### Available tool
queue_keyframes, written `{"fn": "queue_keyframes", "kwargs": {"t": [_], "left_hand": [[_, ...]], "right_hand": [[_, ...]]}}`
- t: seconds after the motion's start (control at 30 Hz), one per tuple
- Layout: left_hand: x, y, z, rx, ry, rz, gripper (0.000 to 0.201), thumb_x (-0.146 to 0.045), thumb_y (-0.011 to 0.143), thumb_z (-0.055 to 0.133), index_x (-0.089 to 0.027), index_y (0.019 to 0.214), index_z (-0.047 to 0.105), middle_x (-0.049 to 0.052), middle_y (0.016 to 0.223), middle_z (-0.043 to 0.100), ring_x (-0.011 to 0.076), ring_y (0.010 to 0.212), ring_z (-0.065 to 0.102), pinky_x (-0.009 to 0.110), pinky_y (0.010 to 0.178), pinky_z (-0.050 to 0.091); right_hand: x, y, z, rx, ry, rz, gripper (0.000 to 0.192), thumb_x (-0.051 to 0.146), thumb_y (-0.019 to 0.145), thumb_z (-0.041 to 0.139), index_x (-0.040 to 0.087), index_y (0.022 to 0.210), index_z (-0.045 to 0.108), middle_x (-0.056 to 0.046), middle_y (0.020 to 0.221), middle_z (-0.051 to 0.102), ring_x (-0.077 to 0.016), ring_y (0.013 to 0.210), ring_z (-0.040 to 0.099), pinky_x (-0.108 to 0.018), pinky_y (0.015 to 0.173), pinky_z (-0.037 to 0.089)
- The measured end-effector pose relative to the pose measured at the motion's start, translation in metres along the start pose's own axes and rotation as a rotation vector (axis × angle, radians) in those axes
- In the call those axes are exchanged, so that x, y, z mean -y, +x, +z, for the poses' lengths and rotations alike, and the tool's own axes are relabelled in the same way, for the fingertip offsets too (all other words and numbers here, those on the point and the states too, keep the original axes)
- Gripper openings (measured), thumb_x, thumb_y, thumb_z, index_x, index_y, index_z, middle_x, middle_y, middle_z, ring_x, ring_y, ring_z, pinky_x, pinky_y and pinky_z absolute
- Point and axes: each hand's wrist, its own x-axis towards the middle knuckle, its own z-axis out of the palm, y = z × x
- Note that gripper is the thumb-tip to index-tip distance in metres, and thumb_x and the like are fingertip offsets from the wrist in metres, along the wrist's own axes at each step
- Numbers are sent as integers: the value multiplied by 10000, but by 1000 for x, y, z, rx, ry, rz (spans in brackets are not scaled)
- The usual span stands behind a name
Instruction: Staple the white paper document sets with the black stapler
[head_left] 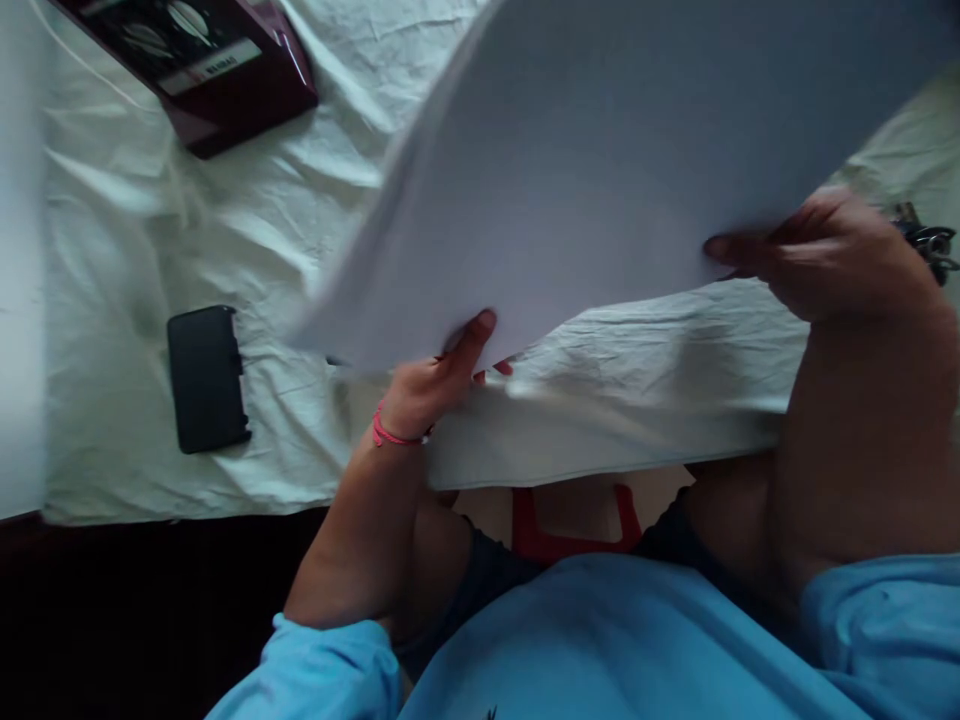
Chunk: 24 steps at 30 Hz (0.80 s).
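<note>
A large white sheet of paper is lifted above a table covered with a wrinkled white cloth. My left hand pinches the sheet's near left corner, thumb on top; a pink band circles the wrist. My right hand grips the sheet's near right edge, fingers curled over it. The sheet curves upward and hides the far right part of the table. Both hands and the sheet look blurred.
A black phone lies flat on the cloth to the left. A dark red box sits at the far left. A metal clip-like object shows by my right hand. A red stool shows below the table edge.
</note>
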Motion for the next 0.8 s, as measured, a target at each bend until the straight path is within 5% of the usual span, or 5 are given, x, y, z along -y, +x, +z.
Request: {"fn": "queue_keyframes", "kwargs": {"t": [0.2, 0.33, 0.53, 0.8], "left_hand": [[-23, -7, 9, 173, -529, -302, 99, -269, 1026, 681, -195, 966, 705, 69, 683, 755, 103, 384, 509, 206, 346, 317], [-28, -4, 10, 198, -633, -454, 66, -213, 1026, 678, -156, 1025, 712, 120, 703, 776, 163, 445, 645, 199, 327, 293], [-32, -3, 3, 240, -677, -524, 124, -212, 1002, 732, -107, 936, 721, 145, 642, 761, 136, 353, 571, 177, 282, 269], [-33, -3, 1, 212, -685, -645, 323, -208, 1017, 740, -80, 721, 723, 121, 543, 690, 80, 282, 475, 152, 277, 286]], "right_hand": [[-1, 0, 4, 75, 332, 72, 330, 332, 692, 972, 118, 820, 756, -31, 735, 630, -85, 559, 580, -197, 441, 507], [1, 1, 5, 83, 381, 128, 336, 330, 689, 976, 119, 837, 761, -28, 738, 620, -68, 537, 540, -172, 400, 437], [-2, 0, -2, 96, 348, 165, 376, 305, 722, 954, 112, 1013, 816, -114, 1029, 778, -168, 852, 744, -215, 666, 630], [10, 2, 12, 65, 398, 225, 258, 201, 599, 913, 113, 686, 686, -56, 695, 656, -101, 542, 575, -157, 362, 421]]}}
